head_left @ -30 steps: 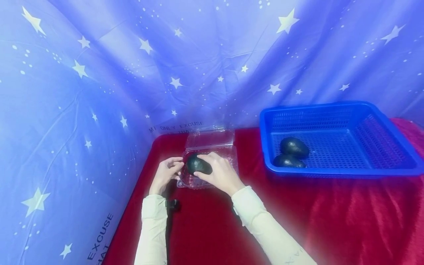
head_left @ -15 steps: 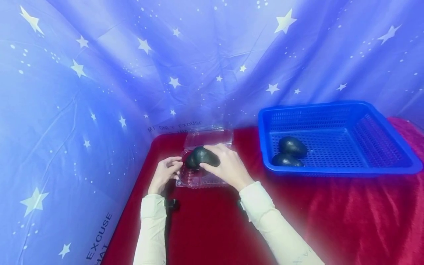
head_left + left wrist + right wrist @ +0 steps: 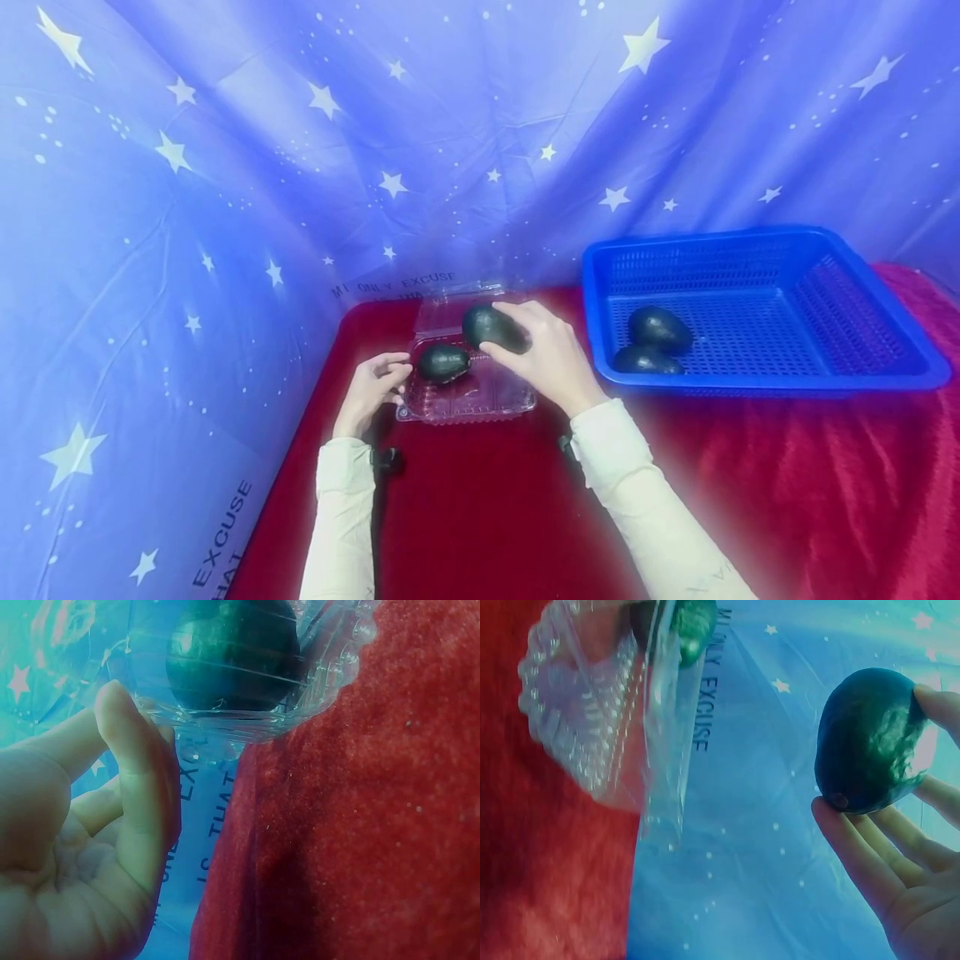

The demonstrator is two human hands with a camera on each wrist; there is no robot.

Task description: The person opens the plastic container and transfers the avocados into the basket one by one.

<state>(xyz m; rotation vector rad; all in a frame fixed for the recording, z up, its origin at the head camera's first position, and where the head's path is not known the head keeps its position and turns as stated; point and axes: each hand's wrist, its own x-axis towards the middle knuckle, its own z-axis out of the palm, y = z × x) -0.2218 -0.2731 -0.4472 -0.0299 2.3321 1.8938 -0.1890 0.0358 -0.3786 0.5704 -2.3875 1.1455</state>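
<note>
A dark green avocado [image 3: 495,327] is held in my right hand [image 3: 551,354], above the back right part of an open clear plastic clamshell box [image 3: 487,400]. Thumb and fingertips grip that avocado [image 3: 870,742] in the right wrist view. Another avocado [image 3: 442,364] lies in the left side of the clamshell box and shows through its wall in the left wrist view. My left hand [image 3: 371,392] pinches the box's left edge with bent fingers; the exact contact is partly hidden.
A blue plastic basket [image 3: 765,387] stands at the right, with two more avocados [image 3: 660,330] at its left end. Red cloth [image 3: 480,500] covers the table. A blue star-printed curtain [image 3: 465,125] rises behind and at the left.
My right hand has lifted its avocado out of the clamshell box, up and to the right, uncovering the other avocado inside. The left hand has stayed at the box's edge.
</note>
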